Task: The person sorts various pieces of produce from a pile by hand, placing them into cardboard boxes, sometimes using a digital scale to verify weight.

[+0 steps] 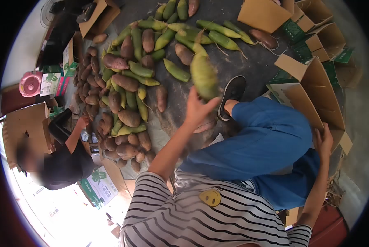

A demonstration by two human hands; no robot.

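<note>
My left hand (198, 108) grips the thick lower end of a green radish (204, 78), which is raised above the floor and slightly blurred. Its thin root tail points away from me. My right hand (324, 141) holds the near edge of an open cardboard box (312, 96) standing on my right, with the fingers bent over its wall. Before me lies a heap of green radishes (136, 43) mixed with large brown-red tubers (129, 118). Nearest the left hand on the floor are a single green radish (176, 70) and a brown tuber (162, 99).
More open cardboard boxes (260, 14) line the right side. At left, a co-worker in dark clothes (69, 164) reaches a hand (82, 122) toward smaller brown tubers (85, 88). A pink round object (30, 84) stands beyond. My shoe (234, 92) rests on the dark floor.
</note>
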